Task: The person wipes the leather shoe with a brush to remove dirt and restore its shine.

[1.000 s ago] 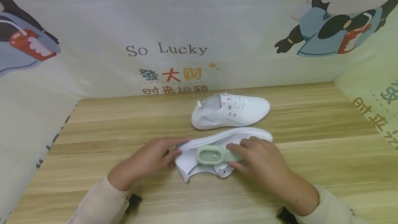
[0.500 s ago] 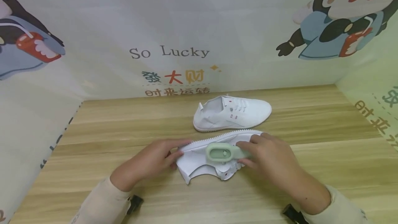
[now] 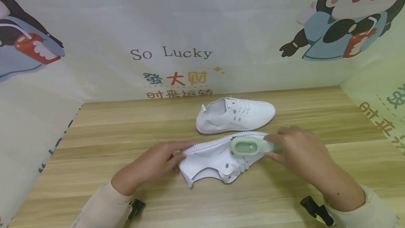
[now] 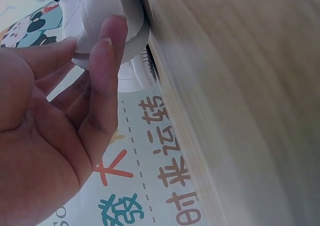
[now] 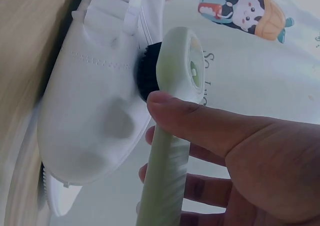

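A white lace-up shoe (image 3: 202,161) lies tipped on its side, its sole edge facing the back. My left hand (image 3: 155,164) grips its heel, thumb and fingers pinching it in the left wrist view. My right hand (image 3: 300,154) holds a pale green brush (image 3: 246,146) by the handle, thumb along the neck. In the right wrist view, the brush's black bristles (image 5: 148,71) touch the shoe's side near the sole. A second white shoe (image 3: 253,112) stands upright just behind the first.
The wood-grain tabletop (image 3: 126,122) reaches back to a printed wall sheet (image 3: 253,27) with lettering and cartoon figures. Side sheets border the table left and right. Dark straps or camera mounts (image 3: 136,208) sit at both wrists.
My right hand has moved right with the brush, from the shoe's middle toward its toe. The left hand stays at the heel, and the second shoe has not moved.
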`<state>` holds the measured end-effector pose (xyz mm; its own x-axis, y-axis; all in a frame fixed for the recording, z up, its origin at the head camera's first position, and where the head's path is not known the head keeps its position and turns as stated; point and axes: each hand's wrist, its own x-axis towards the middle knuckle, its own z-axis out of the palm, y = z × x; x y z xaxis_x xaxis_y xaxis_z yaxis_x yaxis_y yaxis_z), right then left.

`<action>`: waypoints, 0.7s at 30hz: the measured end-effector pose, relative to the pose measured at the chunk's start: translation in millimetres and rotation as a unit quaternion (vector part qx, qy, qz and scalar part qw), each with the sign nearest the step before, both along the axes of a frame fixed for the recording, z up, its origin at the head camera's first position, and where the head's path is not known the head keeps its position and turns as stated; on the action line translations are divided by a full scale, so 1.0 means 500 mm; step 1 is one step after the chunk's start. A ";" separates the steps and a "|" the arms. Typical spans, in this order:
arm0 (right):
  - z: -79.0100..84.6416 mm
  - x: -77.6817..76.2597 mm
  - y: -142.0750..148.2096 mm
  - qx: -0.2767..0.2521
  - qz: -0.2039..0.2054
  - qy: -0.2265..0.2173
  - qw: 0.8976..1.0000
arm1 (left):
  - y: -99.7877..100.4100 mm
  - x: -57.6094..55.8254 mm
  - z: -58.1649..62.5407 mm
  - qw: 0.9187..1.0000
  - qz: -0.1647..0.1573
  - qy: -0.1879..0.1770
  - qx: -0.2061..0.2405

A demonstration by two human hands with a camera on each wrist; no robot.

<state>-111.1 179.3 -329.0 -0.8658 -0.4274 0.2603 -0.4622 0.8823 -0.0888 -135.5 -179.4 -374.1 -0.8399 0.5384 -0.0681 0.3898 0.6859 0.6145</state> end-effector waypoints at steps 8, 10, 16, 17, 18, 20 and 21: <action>0.006 -0.007 0.009 -0.006 0.001 -0.009 1.000 | -0.002 -0.001 0.004 1.000 0.001 -0.014 0.011; 0.008 -0.009 0.012 -0.008 0.002 -0.012 1.000 | -0.002 -0.001 0.005 1.000 0.002 -0.012 0.013; 0.004 -0.011 0.017 -0.016 0.012 -0.034 0.999 | -0.001 -0.001 0.001 1.000 0.000 -0.007 0.012; 0.002 -0.012 0.017 -0.017 0.012 -0.037 0.999 | -0.001 -0.001 0.001 1.000 -0.001 -0.006 0.009; 0.001 -0.012 0.016 -0.018 0.013 -0.040 0.999 | 0.000 -0.001 0.001 1.000 -0.001 -0.002 0.007; -0.002 -0.012 0.015 -0.019 0.015 -0.042 0.999 | 0.002 -0.002 0.001 1.000 -0.003 0.015 -0.002; -0.003 -0.012 0.015 -0.019 0.014 -0.045 0.999 | 0.003 -0.002 0.001 1.000 -0.005 0.023 -0.008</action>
<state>-117.1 186.6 -330.4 -0.8741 -0.4430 0.1993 -0.4755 0.8641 -0.1649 -136.5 -178.0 -373.4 -0.8371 0.5458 -0.0374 0.4245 0.6911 0.5849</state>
